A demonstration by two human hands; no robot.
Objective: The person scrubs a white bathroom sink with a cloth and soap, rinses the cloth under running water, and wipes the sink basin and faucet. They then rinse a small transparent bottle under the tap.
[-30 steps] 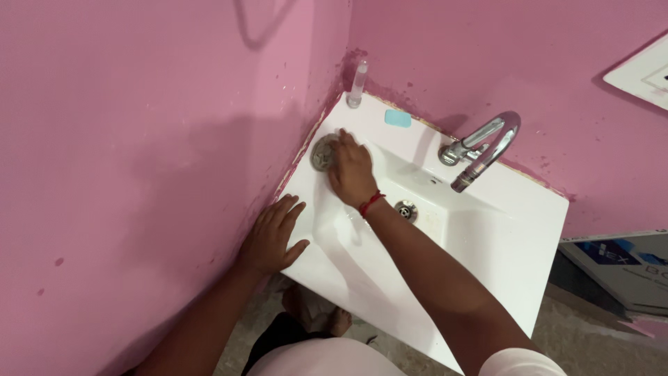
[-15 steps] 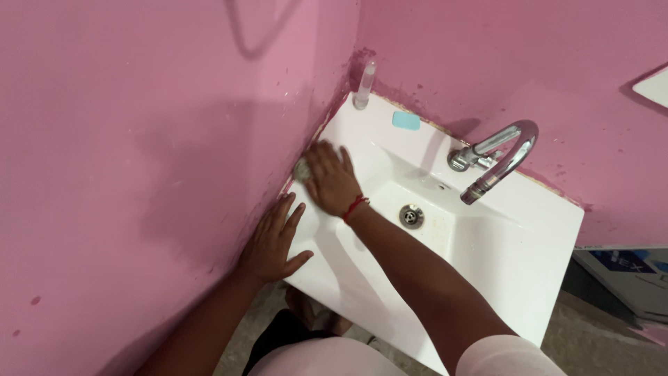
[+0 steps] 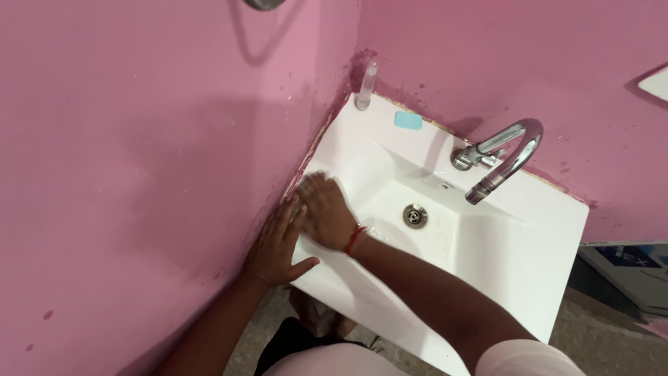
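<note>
My right hand (image 3: pixel 325 211) presses flat on the left rim of the white sink (image 3: pixel 529 237), palm down, with a red thread at the wrist. A grey round scrubber seen earlier is hidden under it now. My left hand (image 3: pixel 276 244) rests open on the sink's near-left corner against the pink wall, its fingers touching my right hand. The round metal drain (image 3: pixel 415 215) lies in the basin to the right of my hands.
A chrome tap (image 3: pixel 502 154) curves over the basin at the back. A blue soap bar (image 3: pixel 408 120) and a slim clear bottle (image 3: pixel 364 85) stand on the far rim. Pink walls (image 3: pixel 153 153) close the corner. A box (image 3: pixel 630 268) sits at the right.
My right hand has slid along the left rim from the far corner toward me, covering the scrubber. My left hand stayed on the near corner.
</note>
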